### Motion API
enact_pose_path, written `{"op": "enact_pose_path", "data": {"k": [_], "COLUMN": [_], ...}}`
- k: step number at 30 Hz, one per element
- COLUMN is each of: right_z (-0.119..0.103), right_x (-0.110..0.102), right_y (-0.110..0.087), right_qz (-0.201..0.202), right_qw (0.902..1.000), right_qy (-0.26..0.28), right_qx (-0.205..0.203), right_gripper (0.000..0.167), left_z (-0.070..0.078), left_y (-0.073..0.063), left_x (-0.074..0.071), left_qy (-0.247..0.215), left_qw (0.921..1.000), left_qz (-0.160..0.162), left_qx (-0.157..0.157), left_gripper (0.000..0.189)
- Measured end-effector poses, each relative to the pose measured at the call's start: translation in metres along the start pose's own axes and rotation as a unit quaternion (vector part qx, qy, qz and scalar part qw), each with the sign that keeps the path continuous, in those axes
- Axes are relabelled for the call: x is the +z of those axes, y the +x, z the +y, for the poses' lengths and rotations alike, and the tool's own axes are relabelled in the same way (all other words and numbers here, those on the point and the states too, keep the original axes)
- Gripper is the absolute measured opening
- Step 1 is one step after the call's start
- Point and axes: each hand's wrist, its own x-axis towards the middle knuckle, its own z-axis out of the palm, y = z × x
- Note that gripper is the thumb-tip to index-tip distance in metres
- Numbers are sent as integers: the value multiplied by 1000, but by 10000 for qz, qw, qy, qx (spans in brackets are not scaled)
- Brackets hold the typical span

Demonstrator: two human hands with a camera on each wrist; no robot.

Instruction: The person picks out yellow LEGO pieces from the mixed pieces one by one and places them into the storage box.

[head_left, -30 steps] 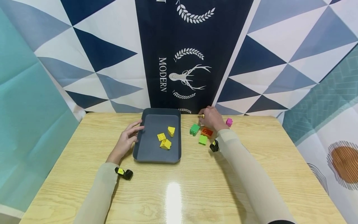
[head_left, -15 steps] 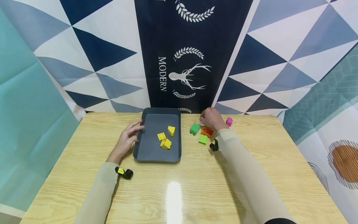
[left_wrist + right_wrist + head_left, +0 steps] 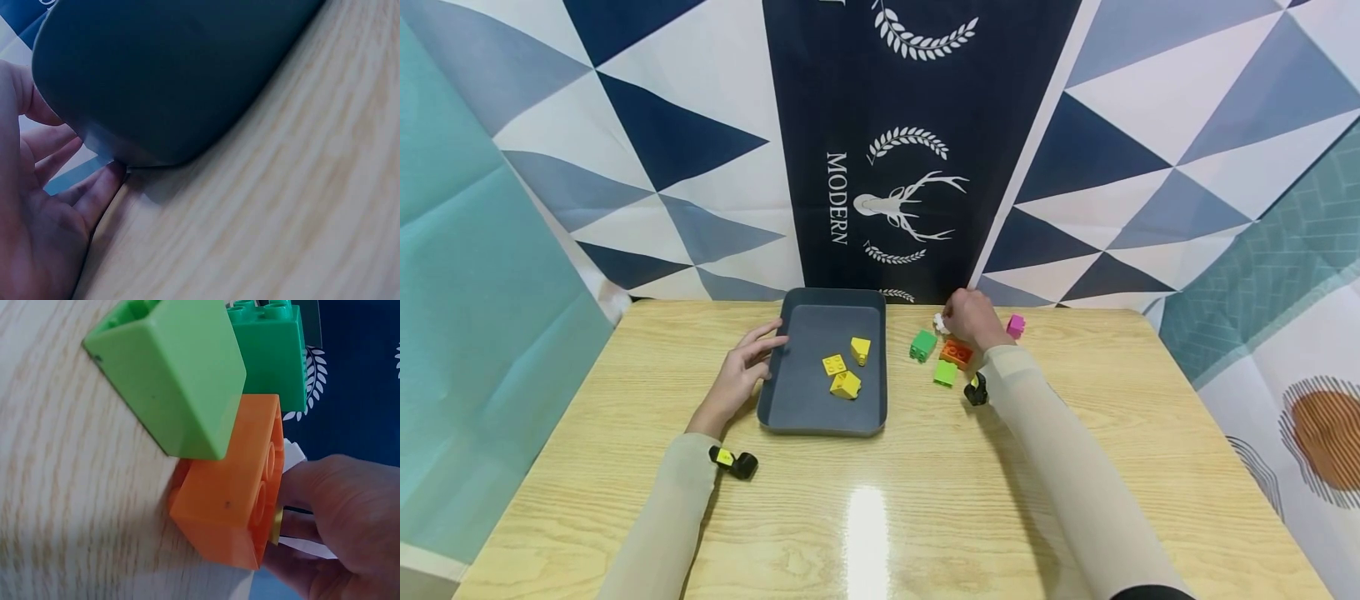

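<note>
My left hand (image 3: 737, 379) rests at the left side of the dark grey tray (image 3: 771, 408), its extended fingers reaching over the rim. In the left wrist view the fingertips touch the tray's outer wall (image 3: 156, 81). Three yellow bricks lie inside, one of them a flat studded brick (image 3: 833, 365). At the table's back edge my right hand (image 3: 973, 318) has its fingers curled down beside a small white piece (image 3: 940, 323). A sliver of a yellow brick (image 3: 275, 526) shows between those fingers, mostly hidden behind the orange brick (image 3: 219, 487).
A green brick (image 3: 922, 346) and a light green brick (image 3: 945, 373) lie near the orange brick, between the tray and my right forearm. A pink brick (image 3: 1016, 326) sits right of my right hand. A patterned cloth backdrop (image 3: 880, 100) rises behind the table.
My right hand has shifted slightly right, and the white piece beside it has come into view. The yellow brick at its fingertips no longer shows from the head. My left hand stays put.
</note>
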Motion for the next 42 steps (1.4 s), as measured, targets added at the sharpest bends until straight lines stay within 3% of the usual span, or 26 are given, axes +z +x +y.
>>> {"op": "enact_pose_path", "data": {"k": [6,13,17,20,25,27,31,32,42], "right_z": [-3,-44,-55,-36,-30,-48,-51,-60,-57], "right_x": [-5,-40,-45,-29,-27,-41,-42,-48,-44], "right_y": [-7,-52,-64,-46,-40,-59,-64,-72,-69], "right_qz": [-81,6,23,34,-71,-73,0,-25,87], "right_qw": [9999,10000,9999,9998,9996,9996,9996,9996,9999], "right_qy": [121,-32,68,98,209,210,238,215,101], "right_qx": [24,48,99,172,175,201,129,203,73], "right_gripper": [19,20,22,20,17,18,19,21,20], "left_z": [0,0,1,0,0,0,0,0,0], "left_y": [1,1,1,1,1,1,1,1,-1], "left_x": [1,2,2,2,1,1,0,0,1], "left_qy": [34,53,45,16,-47,-42,-5,-1,55], "left_qw": [10000,10000,10000,10000,10000,10000,10000,10000,10000], "left_qz": [-7,-20,-11,5,17,19,10,10,30], "left_qx": [-13,-24,-29,-33,-37,-51,-57,-57,-52], "left_gripper": [58,59,59,59,59,59,59,59,60]}}
